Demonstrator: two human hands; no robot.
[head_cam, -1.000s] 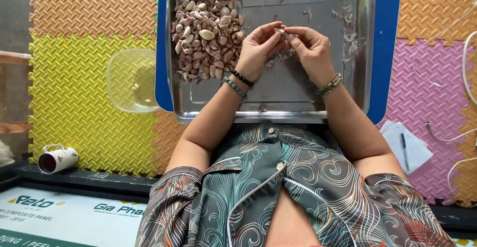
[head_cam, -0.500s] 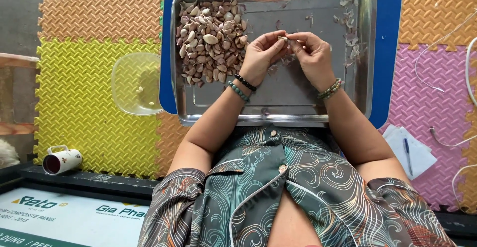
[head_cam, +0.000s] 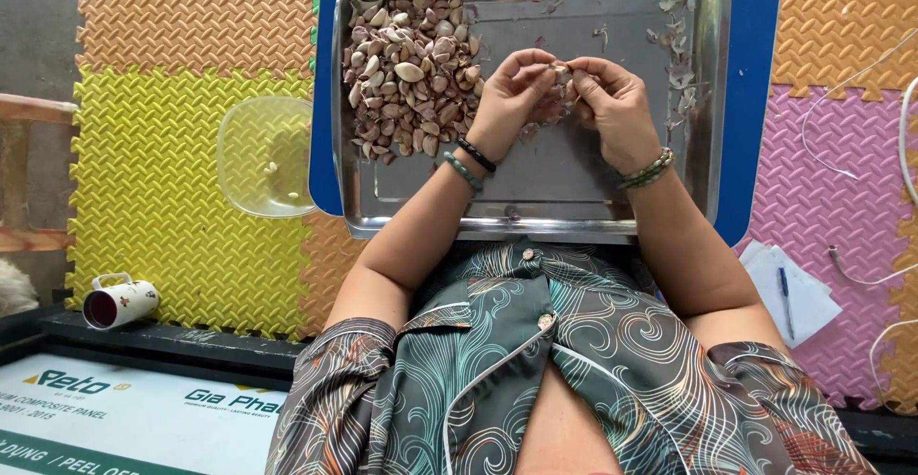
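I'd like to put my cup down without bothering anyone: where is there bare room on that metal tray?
The tray is bare along its near edge, below both hands, left hand and right hand. The far middle is mostly bare. Crowded: the garlic clove pile in the left corner and skins along the right side.

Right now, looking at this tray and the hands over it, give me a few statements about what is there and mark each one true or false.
1. Both hands, the left hand and the right hand, meet over the metal tray and pinch a small garlic clove between the fingertips. True.
2. The pile of garlic cloves lies in the tray's near right corner. False: it fills the far left part of the tray.
3. A clear plastic bowl sits on the yellow mat, left of the tray. True.
4. The mug stands upright inside the tray. False: it lies on its side at the edge of the yellow mat, well away from the tray.
5. A pen lies on paper to the right. True.
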